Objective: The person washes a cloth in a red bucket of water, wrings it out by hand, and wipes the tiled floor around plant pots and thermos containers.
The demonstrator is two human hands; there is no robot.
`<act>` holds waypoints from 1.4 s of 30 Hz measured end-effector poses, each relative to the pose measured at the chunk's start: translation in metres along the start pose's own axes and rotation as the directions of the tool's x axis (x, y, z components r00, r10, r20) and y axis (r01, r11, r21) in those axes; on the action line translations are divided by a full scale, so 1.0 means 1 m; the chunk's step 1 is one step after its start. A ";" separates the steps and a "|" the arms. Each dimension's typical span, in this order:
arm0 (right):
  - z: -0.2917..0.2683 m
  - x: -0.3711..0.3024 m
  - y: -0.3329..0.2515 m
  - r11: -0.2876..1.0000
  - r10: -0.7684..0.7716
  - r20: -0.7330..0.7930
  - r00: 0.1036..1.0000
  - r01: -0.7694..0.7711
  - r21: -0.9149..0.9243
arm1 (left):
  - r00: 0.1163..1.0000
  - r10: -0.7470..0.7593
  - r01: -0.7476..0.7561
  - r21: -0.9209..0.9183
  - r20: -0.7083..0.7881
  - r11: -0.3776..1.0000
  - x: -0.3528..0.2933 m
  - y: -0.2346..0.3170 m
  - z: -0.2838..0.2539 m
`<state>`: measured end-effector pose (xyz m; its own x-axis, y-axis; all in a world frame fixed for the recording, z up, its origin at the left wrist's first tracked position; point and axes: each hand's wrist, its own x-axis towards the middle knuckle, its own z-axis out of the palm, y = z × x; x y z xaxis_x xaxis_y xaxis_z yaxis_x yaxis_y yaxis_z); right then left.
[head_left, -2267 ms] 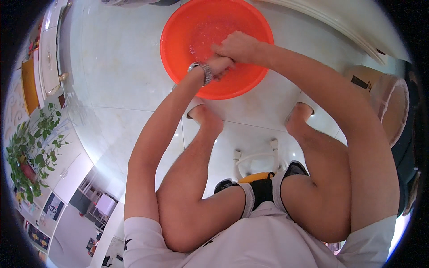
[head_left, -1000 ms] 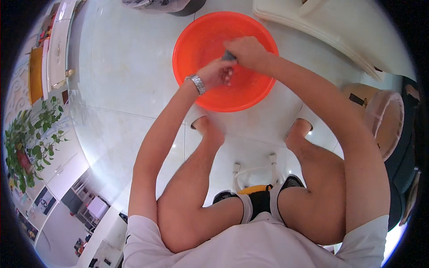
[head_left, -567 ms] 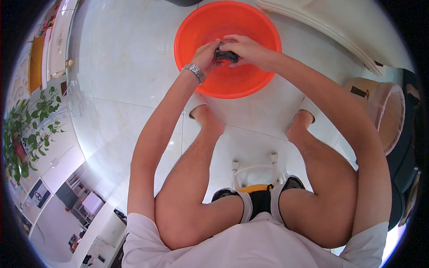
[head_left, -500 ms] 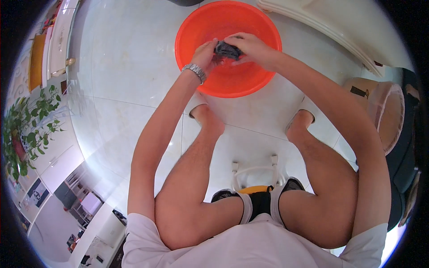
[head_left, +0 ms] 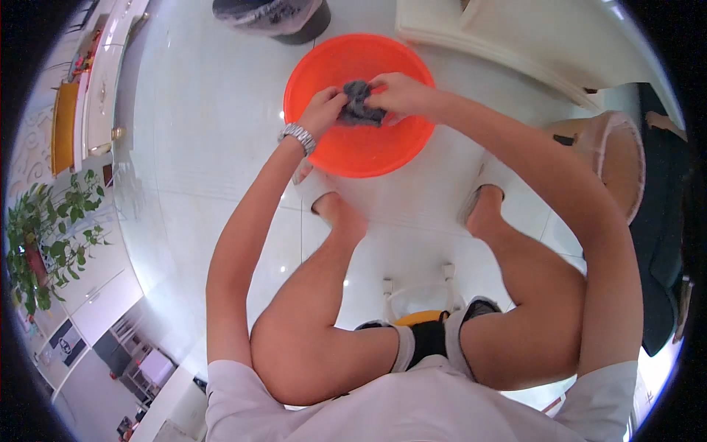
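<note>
A small dark grey piece of wet-looking cloth (head_left: 358, 105) is stretched between my two hands, over the round orange-red plastic basin (head_left: 368, 158) on the floor. My left hand (head_left: 322, 110), with a metal watch (head_left: 298, 137) on its wrist, pinches the cloth's left side. On the right side, my right hand (head_left: 403, 96) grips it with bent fingers. The cloth is bunched and its exact kind cannot be made out. Both forearms reach forward past my knees.
Behind the basin stands a dark bin (head_left: 305, 26) with a clear plastic liner. A cream furniture base (head_left: 501, 51) runs along the far right. To the right is a tan lined basket (head_left: 615, 155). A leafy plant (head_left: 55, 236) and white cabinets (head_left: 110, 295) line the left.
The basin and hands sit lower in the picture, and the bin shows more. The cloth, compact before, is more opened out between my hands, and my fingers have shifted on it.
</note>
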<state>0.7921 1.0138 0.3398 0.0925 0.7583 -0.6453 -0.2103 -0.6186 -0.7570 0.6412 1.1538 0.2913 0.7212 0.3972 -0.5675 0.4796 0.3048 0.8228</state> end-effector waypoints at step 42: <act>0.107 -0.434 0.140 0.766 -0.422 -0.860 0.287 -0.396 -0.507 | 0.106 0.038 -0.992 0.104 0.994 0.067 -0.252 0.109 0.320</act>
<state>0.6187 0.6199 0.5245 0.9524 0.3013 0.0461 0.2960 -0.8781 -0.3760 0.6713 0.8101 0.5332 0.5918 -0.8061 0.0004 -0.6318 -0.4636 0.6212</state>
